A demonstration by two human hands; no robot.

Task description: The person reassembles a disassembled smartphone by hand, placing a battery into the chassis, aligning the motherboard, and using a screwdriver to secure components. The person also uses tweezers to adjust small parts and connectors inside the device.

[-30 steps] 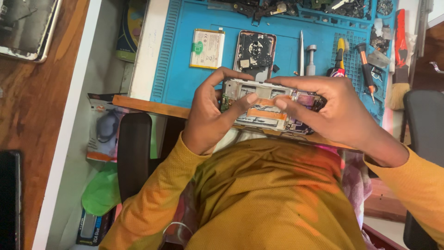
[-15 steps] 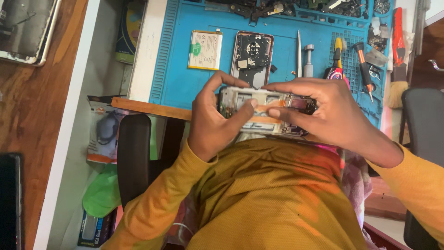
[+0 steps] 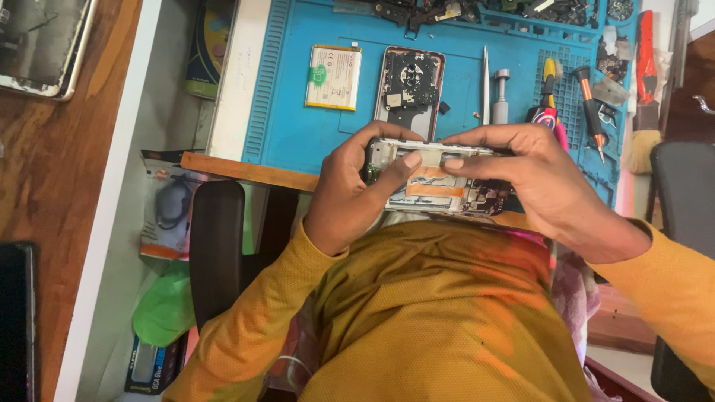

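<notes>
Far left: one wooden surface (image 3: 52, 171) is seen, with one device (image 3: 41, 41) lying at its top corner and one dark slab (image 3: 15, 320) cut by the frame's left edge.
Gap beside the desk: one white board edge (image 3: 112, 208) is followed by a narrow space crowded with one packaged item (image 3: 167, 212), one green object (image 3: 165, 307) and one black chair arm (image 3: 216, 253); little free room is left there.
Mat: one blue work mat (image 3: 290, 126) is laid on the desk, its near edge running along one wooden strip (image 3: 246, 171); a bare patch is left at its lower left.
On the mat: one flat battery (image 3: 333, 77), one opened phone back (image 3: 408, 93), one thin metal tool (image 3: 485, 85) and two screwdrivers, one yellow-handled (image 3: 549, 78) and one orange-handled (image 3: 588, 100), are counted.
Left hand (image 3: 346, 197): it is closed on the left end of the phone frame (image 3: 439, 186), thumb laid across its face.
Phone frame: one is held over the mat's near edge, above the lap, between both hands.
Right hand (image 3: 540, 186): it is clamped on the right end of the frame, fingers curled over the top edge.
Right edge: one brush (image 3: 646, 112) is laid beside the mat.
</notes>
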